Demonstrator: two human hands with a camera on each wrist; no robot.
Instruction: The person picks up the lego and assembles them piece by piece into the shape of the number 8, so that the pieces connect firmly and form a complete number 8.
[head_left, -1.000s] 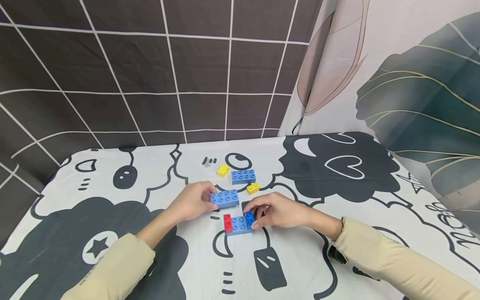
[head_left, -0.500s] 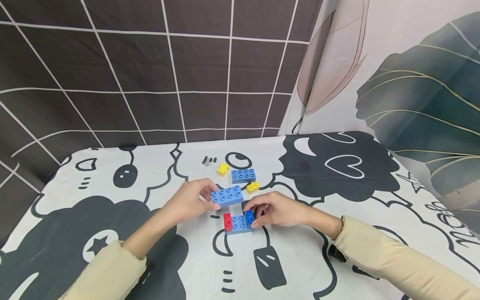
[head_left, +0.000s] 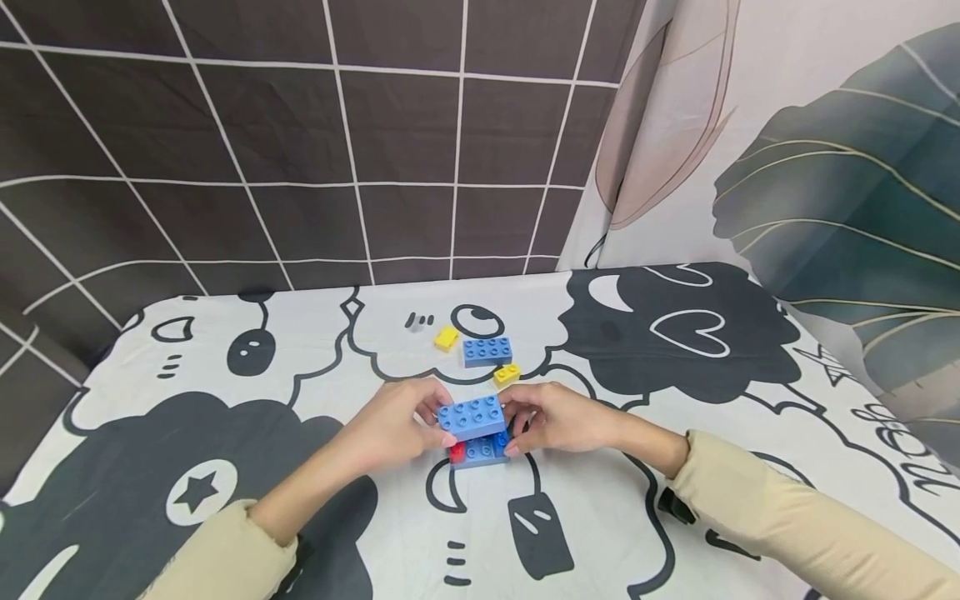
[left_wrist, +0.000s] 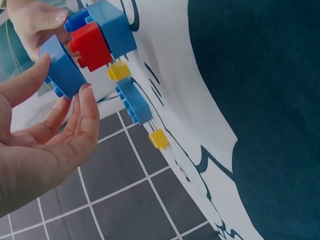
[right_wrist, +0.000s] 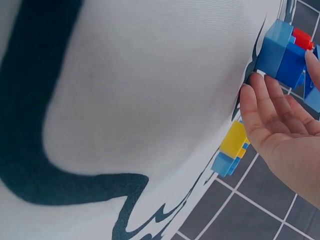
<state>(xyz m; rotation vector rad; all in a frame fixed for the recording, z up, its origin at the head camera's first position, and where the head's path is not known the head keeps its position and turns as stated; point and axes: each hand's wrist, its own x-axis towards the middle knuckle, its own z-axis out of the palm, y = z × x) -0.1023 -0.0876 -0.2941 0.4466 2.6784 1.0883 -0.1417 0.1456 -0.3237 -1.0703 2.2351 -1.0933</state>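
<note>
Your left hand (head_left: 397,425) pinches the raised brick (head_left: 471,419), a light blue one, between thumb and fingers at its left end, while your right hand (head_left: 558,418) curves thumb and fingers about the dark blue brick (head_left: 502,444) at the right end of the small build (whether every right fingertip presses on it, the views do not let you tell). That build sits on the printed cloth (head_left: 405,542): a light blue base brick (head_left: 483,458) carries the red brick (head_left: 457,453) on its left end and the dark blue brick on its right, with bare studs between them. Your raised brick hangs studs up just above the build, covering the rear of it in the head view; whether the two touch is hard to make out. Half a second ago you held that brick farther back and a little to the left, and the whole top of the build was in view; now part of the red brick lies hidden. Your right hand is in nearly the same place as then. Beyond the build, the nearer yellow brick (head_left: 507,375), the far blue brick (head_left: 487,353) and the farther yellow brick (head_left: 446,338) lie near one another, just where they lay before.
</note>
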